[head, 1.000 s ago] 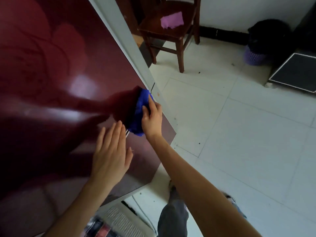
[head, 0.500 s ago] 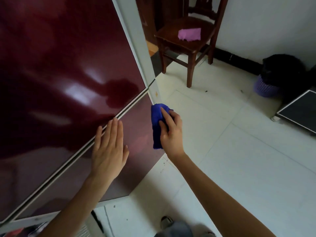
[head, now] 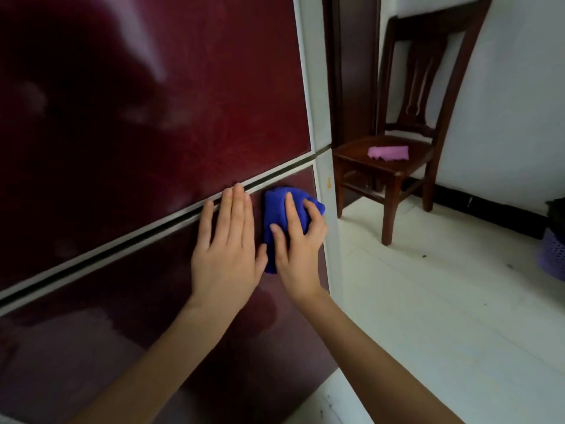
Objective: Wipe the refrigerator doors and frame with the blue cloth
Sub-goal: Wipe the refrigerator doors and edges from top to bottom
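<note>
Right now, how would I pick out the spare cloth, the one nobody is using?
Start at the dark red refrigerator; just past its right edge a wooden chair stands by the white wall. On its seat lies the pink cloth, untouched, unlike the blue cloth that the right hand holds against the refrigerator.

right hand [head: 298, 249] moved blue cloth [head: 276, 209] onto lower door [head: 153, 316], beside left hand [head: 226, 255]
</note>
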